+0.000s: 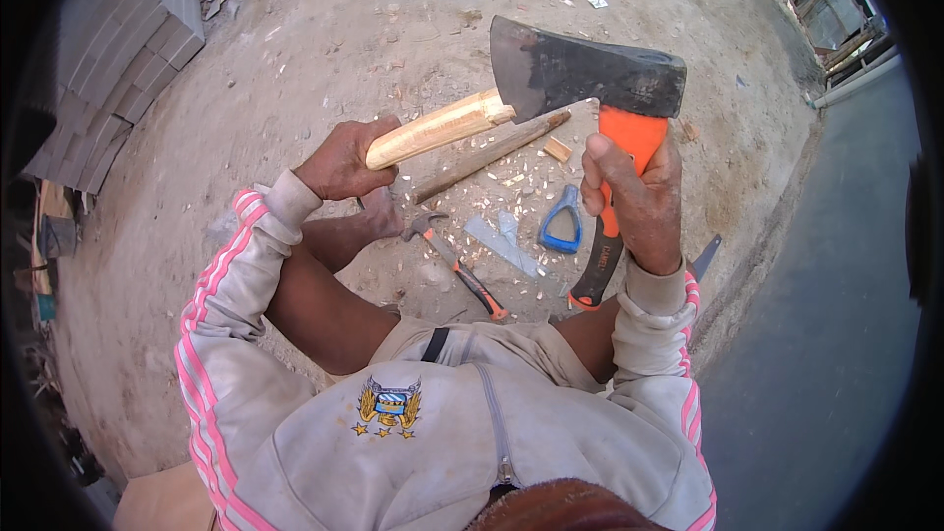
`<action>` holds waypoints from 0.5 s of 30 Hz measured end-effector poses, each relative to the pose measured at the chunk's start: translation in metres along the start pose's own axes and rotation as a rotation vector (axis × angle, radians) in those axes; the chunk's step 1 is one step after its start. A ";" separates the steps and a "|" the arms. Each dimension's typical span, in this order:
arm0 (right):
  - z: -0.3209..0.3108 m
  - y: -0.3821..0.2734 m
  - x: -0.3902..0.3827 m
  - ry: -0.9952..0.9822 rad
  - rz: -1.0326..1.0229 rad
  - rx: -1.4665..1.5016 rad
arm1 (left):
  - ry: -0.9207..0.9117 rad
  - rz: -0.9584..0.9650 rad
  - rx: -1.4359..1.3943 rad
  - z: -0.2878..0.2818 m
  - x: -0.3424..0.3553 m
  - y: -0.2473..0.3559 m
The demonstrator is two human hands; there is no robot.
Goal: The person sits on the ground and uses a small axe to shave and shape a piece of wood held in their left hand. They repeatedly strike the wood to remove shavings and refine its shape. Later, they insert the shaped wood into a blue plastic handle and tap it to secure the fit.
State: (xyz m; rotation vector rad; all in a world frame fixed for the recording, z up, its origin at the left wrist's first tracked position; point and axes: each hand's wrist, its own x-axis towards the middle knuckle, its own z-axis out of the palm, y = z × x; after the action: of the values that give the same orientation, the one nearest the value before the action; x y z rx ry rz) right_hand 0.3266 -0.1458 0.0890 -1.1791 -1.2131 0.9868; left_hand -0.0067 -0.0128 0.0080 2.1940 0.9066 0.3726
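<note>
My left hand [346,157] is closed round the near end of a pale, freshly cut wooden stick [438,129], which slants up to the right. In my right hand [639,192] is a hatchet [588,69], gripped on its orange and black handle just below the dark metal head. The blade's edge points left, and the stick's far end meets or passes behind the lower part of the blade; whether they touch I cannot tell. The stick's far end is notched narrower.
On the dirt between my legs lie a claw hammer [455,264], a blue D-shaped handle [561,221], a clear flat strip [501,246], a longer round pole [492,156] and scattered wood chips. Grey blocks [123,59] are stacked at far left. A grey wall [826,265] runs along the right.
</note>
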 end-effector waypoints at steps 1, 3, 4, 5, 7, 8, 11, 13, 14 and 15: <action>-0.001 -0.003 -0.002 0.024 -0.019 -0.037 | 0.013 0.025 -0.002 -0.002 0.004 0.008; -0.003 -0.014 -0.007 0.087 -0.067 -0.014 | 0.037 0.068 0.015 -0.001 0.006 0.009; -0.004 -0.026 -0.006 0.126 -0.104 0.048 | 0.032 0.053 0.022 -0.001 0.005 0.008; -0.005 -0.031 -0.006 0.164 -0.141 0.110 | 0.026 0.038 0.030 -0.002 0.002 0.008; -0.012 -0.027 0.000 0.176 -0.126 0.178 | 0.016 0.019 0.032 -0.003 0.001 0.006; -0.014 -0.024 0.003 0.181 -0.119 0.211 | 0.014 0.014 0.025 -0.001 0.002 0.004; 0.002 0.005 0.002 -0.060 0.057 0.042 | -0.040 -0.030 -0.041 -0.002 0.000 0.006; 0.004 0.006 -0.003 -0.029 0.009 0.058 | -0.024 -0.013 -0.045 0.001 -0.004 0.004; 0.003 -0.001 -0.002 0.001 -0.042 0.069 | 0.008 0.030 -0.010 0.000 -0.001 0.002; 0.002 -0.007 -0.002 0.035 -0.097 0.075 | 0.041 0.080 0.026 0.000 0.001 0.000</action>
State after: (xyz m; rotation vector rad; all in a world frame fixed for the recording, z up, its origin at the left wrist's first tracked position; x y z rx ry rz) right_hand 0.3244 -0.1487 0.0959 -1.0649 -1.1849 0.9274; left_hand -0.0055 -0.0120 0.0081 2.2590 0.8514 0.4473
